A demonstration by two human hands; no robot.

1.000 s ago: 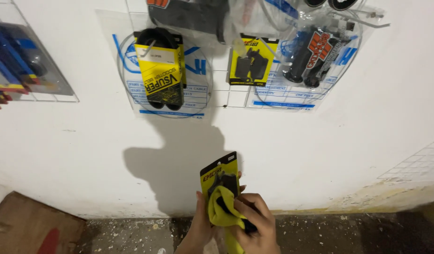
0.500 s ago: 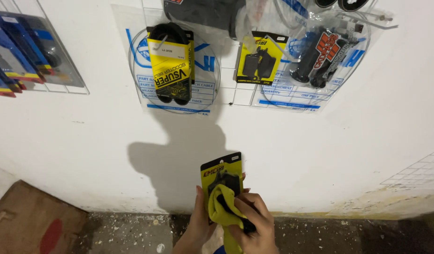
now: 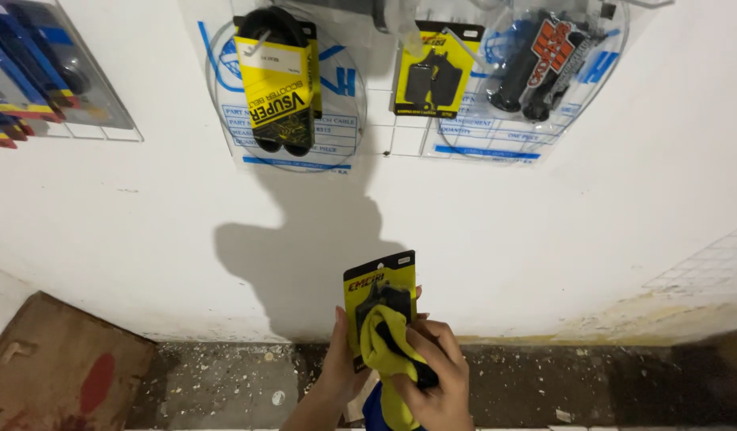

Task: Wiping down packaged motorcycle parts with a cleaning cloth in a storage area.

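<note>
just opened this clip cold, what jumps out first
Low in the middle, the left hand holds up a yellow-and-black carded pack while the right hand presses a yellow cloth on it. Above, a belt in a yellow sleeve hangs on the white wall.

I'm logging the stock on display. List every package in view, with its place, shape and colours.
Carded pack: in left hand, yellow and black; right hand presses yellow cloth on it.
Belt pack: wall, upper middle, black loop, yellow sleeve.
Pad card: wall, right of it, yellow, dark parts.
Grip pack: upper right, clear, black grips.
Blue packs: upper left.
</note>
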